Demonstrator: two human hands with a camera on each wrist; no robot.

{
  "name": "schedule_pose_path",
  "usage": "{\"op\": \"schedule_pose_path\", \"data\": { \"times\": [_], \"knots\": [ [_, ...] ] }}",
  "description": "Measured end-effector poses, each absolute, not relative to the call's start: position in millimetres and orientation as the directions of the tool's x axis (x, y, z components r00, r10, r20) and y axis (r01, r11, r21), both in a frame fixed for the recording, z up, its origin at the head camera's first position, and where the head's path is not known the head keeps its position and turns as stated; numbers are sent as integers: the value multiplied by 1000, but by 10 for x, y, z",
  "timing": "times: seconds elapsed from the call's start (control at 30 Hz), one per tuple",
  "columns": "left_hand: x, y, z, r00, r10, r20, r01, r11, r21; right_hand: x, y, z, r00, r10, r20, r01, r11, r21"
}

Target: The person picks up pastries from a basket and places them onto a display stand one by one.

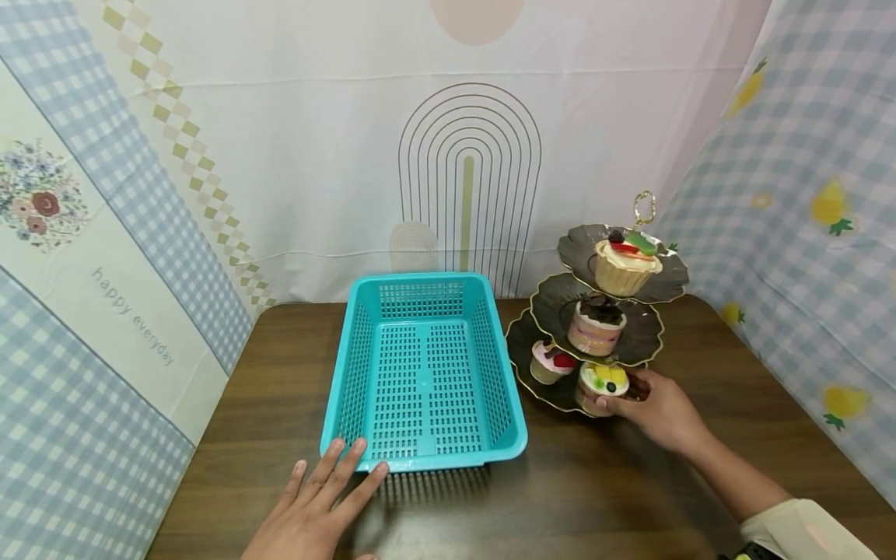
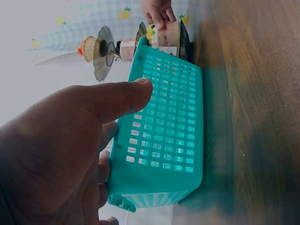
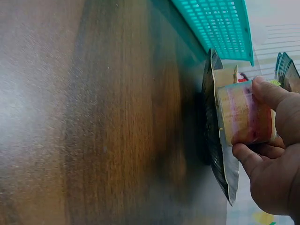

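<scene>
My right hand (image 1: 665,411) grips a small layered cake (image 1: 593,393) with a yellow fruit topping on the bottom tier of a dark, gold-edged three-tier stand (image 1: 644,333). In the right wrist view, thumb and fingers lie around the side of this cake (image 3: 243,115), its base close to the plate. Beside it on that tier sits a pink-topped cupcake (image 1: 549,364). A chocolate-topped layered cake (image 1: 595,330) occupies the middle tier, and a fruit tart (image 1: 625,268) the top. My left hand (image 1: 315,502) rests straight, spread fingers on the near rim of a turquoise basket (image 1: 435,465).
The basket stands left of the stand, with a narrow gap between them. A gold ring handle (image 1: 645,207) tops the stand. Printed cloth (image 1: 315,171) hangs behind and along both sides of the brown wooden table (image 1: 560,498).
</scene>
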State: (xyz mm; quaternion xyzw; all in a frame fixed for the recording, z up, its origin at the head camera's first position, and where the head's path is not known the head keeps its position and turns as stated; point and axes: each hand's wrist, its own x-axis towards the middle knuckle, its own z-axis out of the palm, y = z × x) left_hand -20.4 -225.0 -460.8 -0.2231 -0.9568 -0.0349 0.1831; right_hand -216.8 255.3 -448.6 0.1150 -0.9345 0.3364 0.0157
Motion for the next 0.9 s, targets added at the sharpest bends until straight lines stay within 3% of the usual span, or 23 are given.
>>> {"op": "schedule_pose_path", "data": {
  "times": [0.37, 0.9],
  "knots": [
    [-207, -2258, -4612, -827, 423, 369, 448, 894, -19, -2364, 2605, -4583, -980, -150, 127, -196, 808, -556],
    [-201, -2249, -4601, -836, 414, 360, 441, 897, -7, -2510, 2594, -4659, -991, -87, 103, -130, 812, -569]
  ]
}}
